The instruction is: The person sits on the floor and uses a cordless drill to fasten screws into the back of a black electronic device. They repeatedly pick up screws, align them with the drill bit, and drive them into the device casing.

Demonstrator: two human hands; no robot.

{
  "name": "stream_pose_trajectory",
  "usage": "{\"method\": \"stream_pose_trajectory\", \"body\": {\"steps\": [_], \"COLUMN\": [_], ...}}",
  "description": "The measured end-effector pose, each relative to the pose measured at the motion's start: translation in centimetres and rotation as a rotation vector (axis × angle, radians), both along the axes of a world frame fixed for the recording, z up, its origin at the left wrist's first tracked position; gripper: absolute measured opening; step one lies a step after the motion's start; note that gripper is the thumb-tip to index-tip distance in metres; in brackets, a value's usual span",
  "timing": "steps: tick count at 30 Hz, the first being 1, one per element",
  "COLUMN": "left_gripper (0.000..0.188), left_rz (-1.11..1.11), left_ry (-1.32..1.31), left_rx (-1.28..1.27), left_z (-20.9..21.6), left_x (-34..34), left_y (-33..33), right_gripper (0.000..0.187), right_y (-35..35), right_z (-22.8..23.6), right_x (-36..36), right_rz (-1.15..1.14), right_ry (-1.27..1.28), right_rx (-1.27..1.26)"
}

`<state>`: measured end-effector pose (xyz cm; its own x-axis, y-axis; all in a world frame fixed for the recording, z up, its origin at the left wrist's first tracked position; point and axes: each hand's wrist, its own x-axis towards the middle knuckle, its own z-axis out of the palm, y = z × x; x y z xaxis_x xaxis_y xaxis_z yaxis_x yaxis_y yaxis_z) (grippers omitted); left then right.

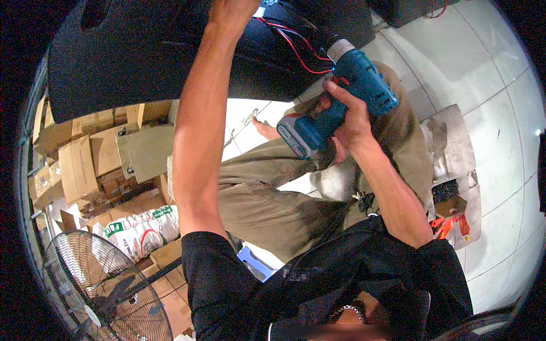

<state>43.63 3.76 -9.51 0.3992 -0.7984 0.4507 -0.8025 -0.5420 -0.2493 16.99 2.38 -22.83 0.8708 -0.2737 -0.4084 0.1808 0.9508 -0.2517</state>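
Observation:
My right hand [354, 116] grips a teal cordless drill [364, 79] by its handle. The drill's light grey collar and dark chuck point up and left toward a large black panel [131, 62], and a small blue-white light glows beside it. My left arm reaches up across the panel. At the top edge, my left hand [234, 10] is partly cut off and its fingers are hidden, close to a brightly lit spot. Thin red and bluish wires [293, 42] run from near that spot to behind the drill.
A black fan [105, 290] stands at lower left beside stacked cardboard boxes [79, 170] and a white printed sack [142, 230]. To the right, an open box holding orange items [452, 227] sits on pale floor tiles [495, 142]. My brown-trousered legs [273, 210] fill the middle.

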Motion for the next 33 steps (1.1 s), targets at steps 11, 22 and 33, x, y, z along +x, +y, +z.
{"method": "stream_pose_trajectory", "body": {"steps": [11,22,33], "left_gripper": [0.023,0.018,0.019], "left_rz": [0.199,0.101,-0.003], "left_ry": [0.291,1.541,1.599], "left_rx": [-0.191,-0.977,-0.860], "left_z": [2.9,-2.2,-1.5], "left_x": [-6.6,-12.3,-11.5], "left_y": [1.0,7.0,9.0], "right_gripper": [0.022,0.030,0.033], "right_y": [-1.0,-3.4,-5.0], "right_z": [2.4,3.0,2.4], "right_x": [-5.8,-11.9,-13.4], "right_rz": [-0.032,0.216,0.314], "right_ry": [0.030,-0.176,-0.185], "right_rx": [-0.148,-0.284,-0.249]}}
